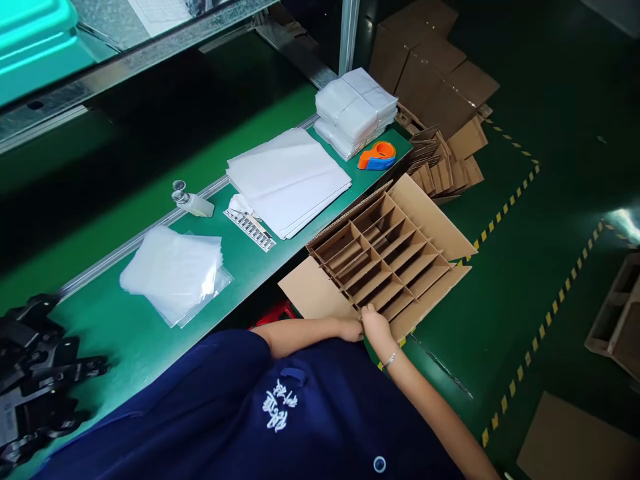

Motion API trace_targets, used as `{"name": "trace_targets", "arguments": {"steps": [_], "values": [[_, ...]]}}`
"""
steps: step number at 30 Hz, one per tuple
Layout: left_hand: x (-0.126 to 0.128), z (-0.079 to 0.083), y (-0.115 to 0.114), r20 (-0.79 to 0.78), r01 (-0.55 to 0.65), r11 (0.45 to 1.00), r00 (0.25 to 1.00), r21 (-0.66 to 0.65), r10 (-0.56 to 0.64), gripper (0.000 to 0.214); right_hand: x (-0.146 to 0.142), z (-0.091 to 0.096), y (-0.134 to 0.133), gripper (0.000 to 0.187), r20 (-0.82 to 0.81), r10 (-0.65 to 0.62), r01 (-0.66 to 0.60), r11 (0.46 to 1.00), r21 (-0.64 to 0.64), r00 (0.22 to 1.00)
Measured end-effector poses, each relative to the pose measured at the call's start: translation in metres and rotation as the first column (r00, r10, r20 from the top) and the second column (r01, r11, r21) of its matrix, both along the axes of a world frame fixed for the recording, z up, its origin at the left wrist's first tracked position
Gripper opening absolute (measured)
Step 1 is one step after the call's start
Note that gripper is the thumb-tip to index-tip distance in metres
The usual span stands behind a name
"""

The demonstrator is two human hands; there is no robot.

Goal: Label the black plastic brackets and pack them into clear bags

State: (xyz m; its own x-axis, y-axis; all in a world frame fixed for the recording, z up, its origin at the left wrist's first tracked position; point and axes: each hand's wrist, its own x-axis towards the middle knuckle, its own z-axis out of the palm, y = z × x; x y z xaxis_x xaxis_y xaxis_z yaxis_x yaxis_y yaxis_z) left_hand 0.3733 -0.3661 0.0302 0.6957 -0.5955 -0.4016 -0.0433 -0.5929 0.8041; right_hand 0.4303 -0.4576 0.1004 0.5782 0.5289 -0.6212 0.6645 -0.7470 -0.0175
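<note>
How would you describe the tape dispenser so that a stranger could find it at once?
Look at the long green workbench and follow it to its far right end. There, between the stack of clear bags and the divided cardboard box, lies the tape dispenser. It alone is bright orange and blue.

A bare lane of green bench (255, 267) runs between the stack of clear bags (173, 273) and the carton (430, 213), from the near edge up to the label strip (250, 230) and the small bottle (193, 202). Further along, the white sheets (287, 177), bagged packs (355, 110) and tape dispenser (377, 155) crowd the far end. The carton's divider grid (380, 257) leaves only narrow cells, and the left hand (350, 329) and right hand (377, 327) block its near rim. Black parts (35, 373) fill the left corner. Folded cardboard (445, 160) is piled behind the carton; the floor (540, 267) beyond lies open.
</note>
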Motion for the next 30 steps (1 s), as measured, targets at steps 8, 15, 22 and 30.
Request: {"name": "trace_targets", "arguments": {"steps": [8, 15, 22, 30], "values": [[0.064, 0.028, 0.074, 0.442, -0.341, 0.933, 0.859, 0.113, 0.260, 0.049, 0.146, 0.022, -0.007, 0.058, 0.362, -0.218, 0.048, 0.903, 0.426, 0.906], [0.077, -0.012, 0.077, 0.536, -0.317, 0.921, 0.830, 0.228, 0.153, 0.049, 0.212, -0.045, -0.005, 0.065, 0.357, -0.393, 0.218, 0.871, 0.440, 0.848], [0.110, 0.003, 0.120, 0.558, -0.647, 0.703, 0.714, 0.295, 0.423, 0.050, 0.235, -0.031, 0.001, 0.057, 0.345, -0.401, 0.245, 0.876, 0.416, 0.848], [0.118, -0.013, 0.145, 0.446, -0.710, 0.572, 0.704, 0.412, 0.553, 0.050, 0.257, -0.046, 0.024, 0.044, 0.212, -0.411, 0.292, 0.853, 0.432, 0.887]]}}
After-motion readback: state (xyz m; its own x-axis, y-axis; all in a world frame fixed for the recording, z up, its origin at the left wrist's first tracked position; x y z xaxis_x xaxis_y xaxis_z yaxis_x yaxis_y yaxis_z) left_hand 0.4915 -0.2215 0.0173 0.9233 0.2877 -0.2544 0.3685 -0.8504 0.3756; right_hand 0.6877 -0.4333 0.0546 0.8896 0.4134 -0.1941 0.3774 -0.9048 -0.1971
